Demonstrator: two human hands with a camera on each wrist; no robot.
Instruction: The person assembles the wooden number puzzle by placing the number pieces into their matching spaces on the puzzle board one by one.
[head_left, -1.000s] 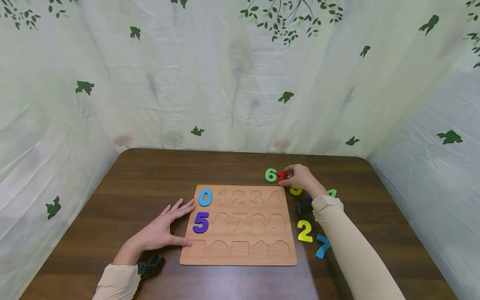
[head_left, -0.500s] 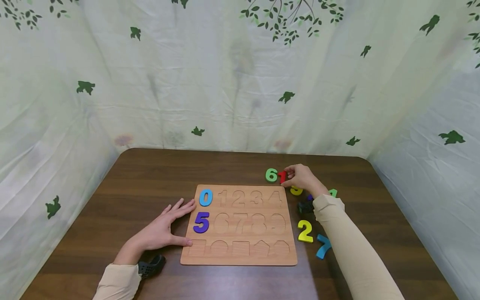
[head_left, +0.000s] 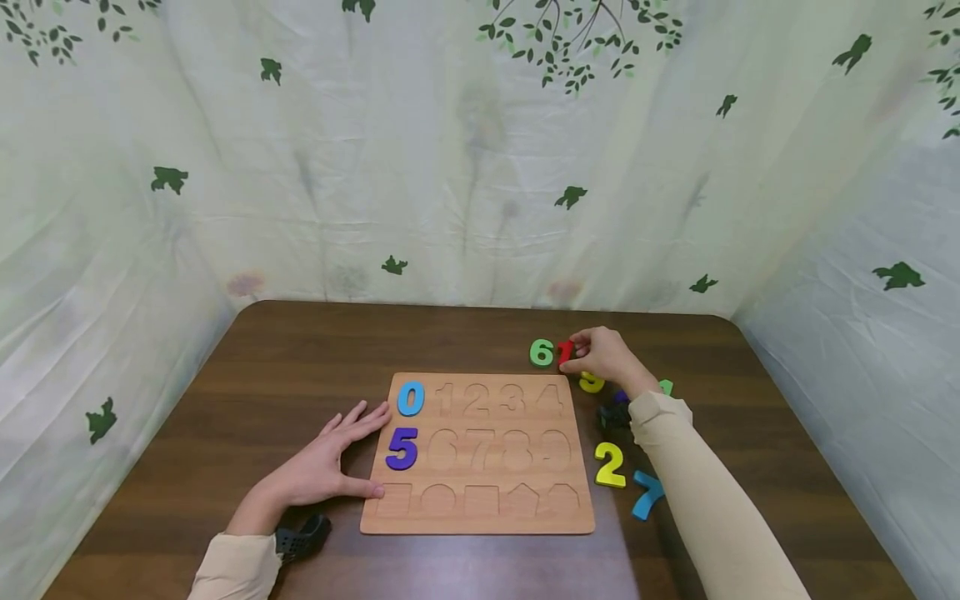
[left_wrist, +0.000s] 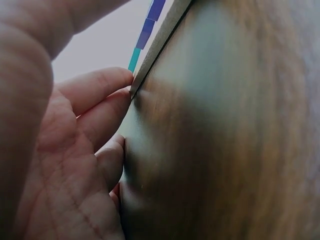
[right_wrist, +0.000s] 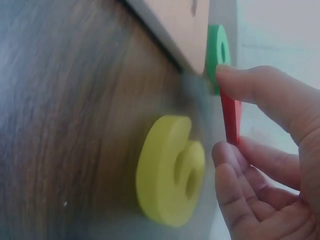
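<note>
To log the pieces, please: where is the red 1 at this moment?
In the head view, the red 1 is pinched in the right hand, beyond the far right corner of the board, right of the green 6.

The right hand [right_wrist: 280,167] pinches a red piece [right_wrist: 230,117] between thumb and fingers. Past the thumb tip show a green piece [right_wrist: 214,50] and the corner of a wooden board [right_wrist: 185,30]; near the fingertips, a yellow number [right_wrist: 157,170] sits on the brown table [right_wrist: 75,125].
</note>
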